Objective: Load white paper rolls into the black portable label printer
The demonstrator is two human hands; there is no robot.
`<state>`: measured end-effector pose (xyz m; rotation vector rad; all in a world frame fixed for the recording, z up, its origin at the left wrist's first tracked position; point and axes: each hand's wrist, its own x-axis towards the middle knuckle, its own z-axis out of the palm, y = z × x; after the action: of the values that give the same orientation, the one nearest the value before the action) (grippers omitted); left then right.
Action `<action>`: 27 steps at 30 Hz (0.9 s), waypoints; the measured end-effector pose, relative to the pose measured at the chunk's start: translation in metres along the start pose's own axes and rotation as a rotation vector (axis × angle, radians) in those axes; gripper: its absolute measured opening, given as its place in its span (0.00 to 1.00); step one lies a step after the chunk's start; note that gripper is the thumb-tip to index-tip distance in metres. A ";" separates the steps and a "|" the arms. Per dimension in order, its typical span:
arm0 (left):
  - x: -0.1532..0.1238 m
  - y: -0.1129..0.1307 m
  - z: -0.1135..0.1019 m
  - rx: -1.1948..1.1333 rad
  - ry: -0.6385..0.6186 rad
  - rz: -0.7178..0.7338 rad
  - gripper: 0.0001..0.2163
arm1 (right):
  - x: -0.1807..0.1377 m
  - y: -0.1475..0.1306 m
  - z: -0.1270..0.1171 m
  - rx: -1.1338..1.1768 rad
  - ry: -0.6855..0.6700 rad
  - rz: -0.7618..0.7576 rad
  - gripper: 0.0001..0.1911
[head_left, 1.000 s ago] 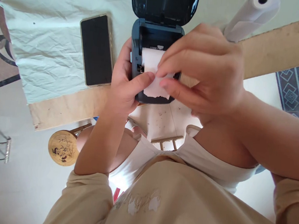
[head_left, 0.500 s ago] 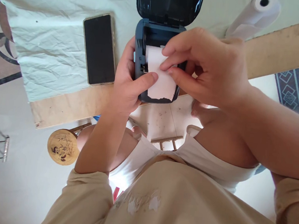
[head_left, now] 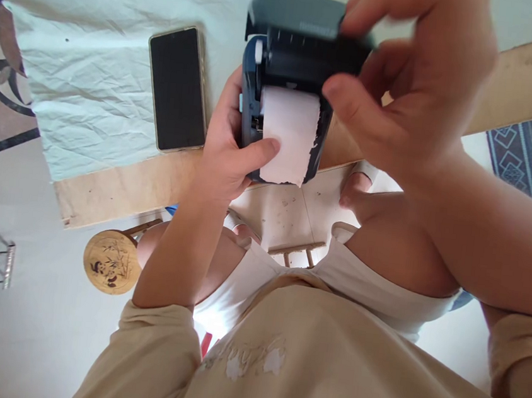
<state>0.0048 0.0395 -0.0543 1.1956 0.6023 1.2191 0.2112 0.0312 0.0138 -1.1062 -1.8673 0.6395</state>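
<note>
My left hand [head_left: 234, 142] is closed round the left side of a small dark receipt printer [head_left: 253, 64]. Its thumb presses on a strip of white paper [head_left: 292, 132] that lies over the printer's front, with ragged lower and right edges. The printer's hinged lid [head_left: 295, 15] is partly raised. My right hand [head_left: 402, 80], slightly blurred, grips the lid's right side, fingers on the outer face and thumb near the inner edge. The paper's upper end runs into the printer, where the lid shades it.
A smartphone [head_left: 177, 88] with a dark screen lies left of the printer on the pale green cloth [head_left: 94, 67]. The table's wooden edge [head_left: 119, 193] runs below it. A round wooden stool [head_left: 111, 262] with a panda picture stands on the floor.
My right hand has left the paper, moved up and taken hold of the lid. The lid has swung from wide open to partly closed. My left hand still holds the printer.
</note>
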 end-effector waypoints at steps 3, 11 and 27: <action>-0.001 0.004 0.003 -0.041 0.021 -0.028 0.29 | -0.006 0.001 -0.001 -0.060 0.064 -0.206 0.12; -0.002 0.017 0.013 -0.075 0.071 -0.068 0.22 | -0.006 0.013 0.007 0.132 -0.084 -0.111 0.27; -0.006 0.029 0.021 -0.032 0.020 -0.181 0.15 | -0.005 0.027 0.014 0.292 -0.250 0.083 0.45</action>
<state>0.0098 0.0236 -0.0218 1.0786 0.6879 1.0841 0.2125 0.0401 -0.0159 -0.9489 -1.8654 1.1030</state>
